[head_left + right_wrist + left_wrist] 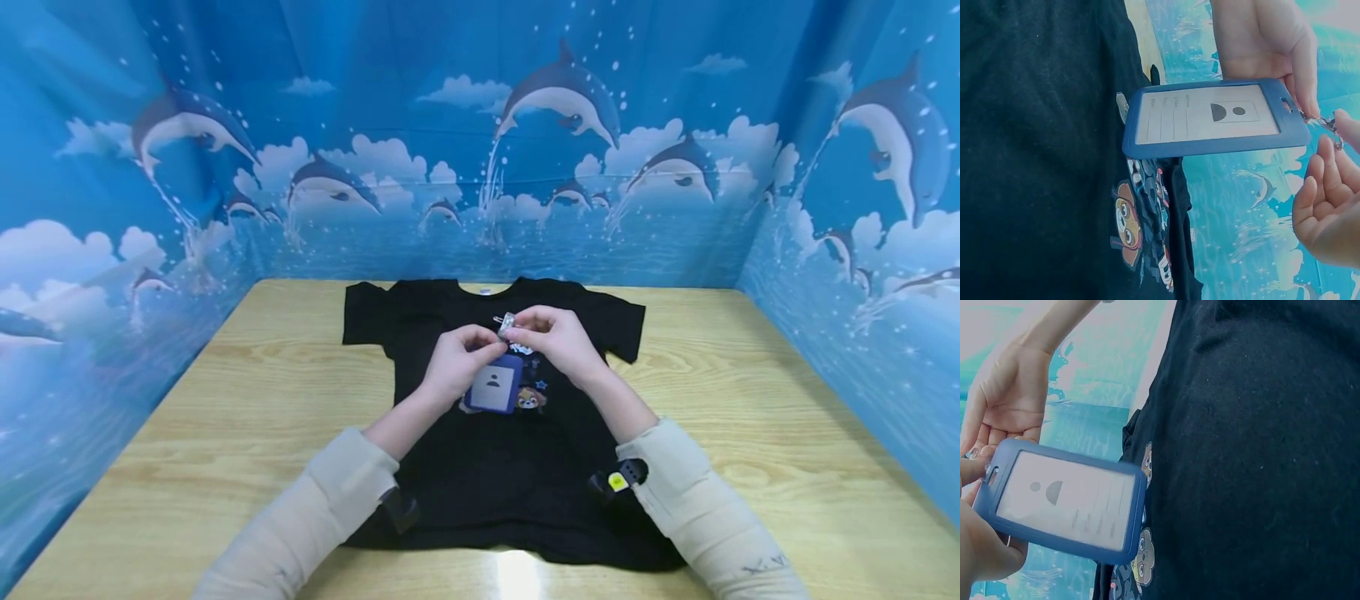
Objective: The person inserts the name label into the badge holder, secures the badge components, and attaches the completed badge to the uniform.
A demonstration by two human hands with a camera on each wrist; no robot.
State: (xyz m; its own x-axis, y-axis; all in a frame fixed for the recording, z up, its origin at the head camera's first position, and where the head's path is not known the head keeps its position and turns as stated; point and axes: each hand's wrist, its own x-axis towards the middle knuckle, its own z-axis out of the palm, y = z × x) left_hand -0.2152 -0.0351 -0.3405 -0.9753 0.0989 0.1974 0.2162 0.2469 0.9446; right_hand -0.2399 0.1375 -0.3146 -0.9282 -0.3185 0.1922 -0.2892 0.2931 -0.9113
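Note:
A blue badge holder (516, 388) with a white card in its window hangs tilted above the black T-shirt (495, 483). At its slotted end is a shiny metal badge clip (506, 325). My left hand (456, 360) pinches the clip's lower end, right by the slot. The right hand (558, 342) pinches the body of the clip between thumb and fingers. In the right wrist view the clip (1327, 124) spans both sets of fingertips, and the holder (1210, 151) extends away to the left. The fingers partly hide the clip.
The T-shirt lies spread on a wood-grain table (750, 400), neck toward the back, with a cartoon dog print (531, 398) on its chest. A blue dolphin curtain (450, 233) closes the back and both sides.

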